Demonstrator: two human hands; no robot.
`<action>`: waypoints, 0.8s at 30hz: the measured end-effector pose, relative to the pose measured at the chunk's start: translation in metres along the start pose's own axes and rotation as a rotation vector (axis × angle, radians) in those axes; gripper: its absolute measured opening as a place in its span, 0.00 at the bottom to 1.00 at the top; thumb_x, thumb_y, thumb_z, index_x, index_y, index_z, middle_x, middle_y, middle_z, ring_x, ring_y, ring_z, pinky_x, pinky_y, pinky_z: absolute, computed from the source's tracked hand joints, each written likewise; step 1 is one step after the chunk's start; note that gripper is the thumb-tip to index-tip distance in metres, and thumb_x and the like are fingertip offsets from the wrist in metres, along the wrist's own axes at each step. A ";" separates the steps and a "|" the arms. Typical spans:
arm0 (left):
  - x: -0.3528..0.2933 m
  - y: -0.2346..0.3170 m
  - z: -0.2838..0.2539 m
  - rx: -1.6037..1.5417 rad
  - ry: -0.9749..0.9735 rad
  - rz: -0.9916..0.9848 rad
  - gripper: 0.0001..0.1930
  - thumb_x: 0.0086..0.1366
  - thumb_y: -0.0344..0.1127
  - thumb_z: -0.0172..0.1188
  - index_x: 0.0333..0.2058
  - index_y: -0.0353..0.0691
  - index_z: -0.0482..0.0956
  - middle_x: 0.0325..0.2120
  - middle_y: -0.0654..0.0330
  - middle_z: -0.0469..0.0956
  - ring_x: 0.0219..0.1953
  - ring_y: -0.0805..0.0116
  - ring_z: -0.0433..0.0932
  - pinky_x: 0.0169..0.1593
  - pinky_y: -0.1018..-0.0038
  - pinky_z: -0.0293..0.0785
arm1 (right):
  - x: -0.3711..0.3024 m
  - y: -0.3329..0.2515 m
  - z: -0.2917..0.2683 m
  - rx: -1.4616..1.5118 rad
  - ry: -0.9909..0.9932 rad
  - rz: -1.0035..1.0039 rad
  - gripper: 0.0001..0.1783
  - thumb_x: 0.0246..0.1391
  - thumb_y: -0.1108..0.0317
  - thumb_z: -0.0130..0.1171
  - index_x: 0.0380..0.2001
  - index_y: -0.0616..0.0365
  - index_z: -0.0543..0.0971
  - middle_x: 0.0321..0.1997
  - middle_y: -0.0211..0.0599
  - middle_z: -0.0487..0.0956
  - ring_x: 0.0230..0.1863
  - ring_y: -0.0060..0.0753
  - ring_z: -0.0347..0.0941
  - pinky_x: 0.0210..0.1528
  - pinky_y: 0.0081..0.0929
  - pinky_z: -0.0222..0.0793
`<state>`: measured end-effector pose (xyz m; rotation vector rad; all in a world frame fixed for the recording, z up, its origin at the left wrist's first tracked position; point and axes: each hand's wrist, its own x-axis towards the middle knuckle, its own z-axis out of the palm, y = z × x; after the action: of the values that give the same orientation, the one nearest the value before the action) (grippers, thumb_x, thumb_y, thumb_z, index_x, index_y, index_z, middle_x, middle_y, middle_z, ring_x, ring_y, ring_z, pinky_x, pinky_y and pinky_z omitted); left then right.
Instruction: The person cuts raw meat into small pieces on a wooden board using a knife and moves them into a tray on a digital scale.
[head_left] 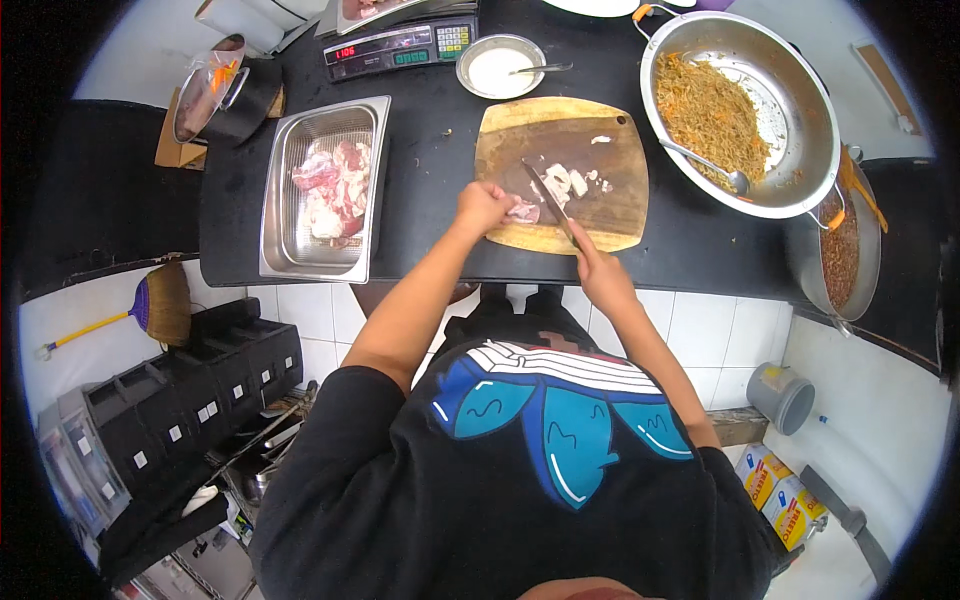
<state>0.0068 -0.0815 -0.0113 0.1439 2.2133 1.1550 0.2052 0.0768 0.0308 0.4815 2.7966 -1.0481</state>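
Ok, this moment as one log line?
Left hand: holding raw meat | right hand: gripping kitchen knife | surface: wooden cutting board | nearby: steel food pan

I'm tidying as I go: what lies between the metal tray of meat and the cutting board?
In the head view: black tabletop with a few small scraps, the left forearm over its near edge.

One head-worn fisheye, left of pair, upright. Looks steeply down past the black printed short-sleeved shirt (470,500) onto the flat black tabletop (425,175), close range.
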 end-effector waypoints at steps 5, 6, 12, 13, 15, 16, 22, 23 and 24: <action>-0.001 -0.009 -0.025 0.087 -0.092 -0.124 0.09 0.59 0.37 0.58 0.32 0.37 0.81 0.24 0.54 0.80 0.23 0.61 0.80 0.29 0.68 0.77 | -0.034 -0.019 -0.008 0.070 -0.009 0.046 0.33 0.59 0.69 0.48 0.67 0.34 0.55 0.31 0.60 0.78 0.36 0.63 0.75 0.39 0.53 0.68; -0.003 -0.004 -0.028 0.179 -0.095 -0.096 0.09 0.58 0.36 0.59 0.32 0.38 0.81 0.25 0.53 0.81 0.25 0.57 0.81 0.33 0.65 0.78 | -0.040 -0.020 -0.005 0.060 -0.021 0.042 0.33 0.60 0.68 0.47 0.67 0.34 0.55 0.30 0.58 0.78 0.35 0.62 0.75 0.38 0.54 0.68; -0.015 0.012 -0.020 0.524 0.043 0.854 0.19 0.52 0.33 0.61 0.46 0.41 0.76 0.48 0.51 0.74 0.48 0.49 0.75 0.52 0.60 0.71 | -0.055 -0.020 0.005 0.075 -0.054 0.111 0.32 0.61 0.67 0.46 0.67 0.36 0.54 0.29 0.58 0.78 0.33 0.61 0.76 0.37 0.54 0.69; -0.014 0.014 -0.017 0.565 0.003 0.940 0.20 0.51 0.32 0.63 0.46 0.40 0.76 0.47 0.53 0.74 0.45 0.49 0.76 0.51 0.59 0.73 | -0.057 -0.020 0.006 0.093 -0.031 0.128 0.32 0.61 0.67 0.46 0.67 0.37 0.53 0.29 0.58 0.77 0.33 0.61 0.76 0.37 0.54 0.69; -0.021 0.015 -0.009 0.616 -0.054 0.706 0.18 0.49 0.31 0.65 0.42 0.39 0.77 0.43 0.53 0.75 0.43 0.50 0.77 0.48 0.61 0.74 | -0.059 -0.019 0.009 0.112 0.006 0.103 0.32 0.61 0.67 0.46 0.67 0.37 0.53 0.29 0.57 0.77 0.33 0.61 0.75 0.36 0.54 0.69; -0.025 0.016 -0.006 0.639 -0.082 0.591 0.17 0.48 0.31 0.65 0.40 0.38 0.78 0.41 0.53 0.75 0.42 0.51 0.77 0.47 0.62 0.74 | -0.058 -0.019 0.010 0.120 0.026 0.091 0.32 0.61 0.67 0.46 0.67 0.37 0.53 0.29 0.57 0.77 0.32 0.61 0.75 0.36 0.55 0.69; -0.041 0.006 0.000 0.429 0.080 0.676 0.08 0.52 0.31 0.64 0.32 0.39 0.80 0.34 0.53 0.77 0.39 0.50 0.77 0.44 0.61 0.74 | -0.055 -0.034 0.018 0.033 -0.060 0.077 0.34 0.60 0.67 0.47 0.67 0.37 0.53 0.27 0.55 0.77 0.31 0.59 0.76 0.35 0.53 0.70; -0.038 0.004 0.000 0.433 0.062 0.700 0.08 0.52 0.30 0.63 0.32 0.39 0.80 0.34 0.53 0.77 0.39 0.50 0.77 0.44 0.61 0.74 | -0.056 -0.034 0.019 0.022 -0.069 0.091 0.34 0.60 0.67 0.47 0.68 0.36 0.52 0.26 0.54 0.77 0.30 0.58 0.76 0.34 0.53 0.70; -0.035 0.001 0.000 0.434 0.048 0.721 0.07 0.52 0.30 0.63 0.32 0.39 0.80 0.33 0.53 0.77 0.40 0.50 0.77 0.44 0.62 0.74 | -0.056 -0.034 0.019 0.009 -0.081 0.103 0.34 0.60 0.67 0.47 0.68 0.36 0.52 0.26 0.54 0.77 0.30 0.58 0.76 0.34 0.53 0.70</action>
<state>0.0351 -0.0934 0.0066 1.1800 2.5002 0.9871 0.2467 0.0259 0.0497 0.5642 2.6671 -1.0346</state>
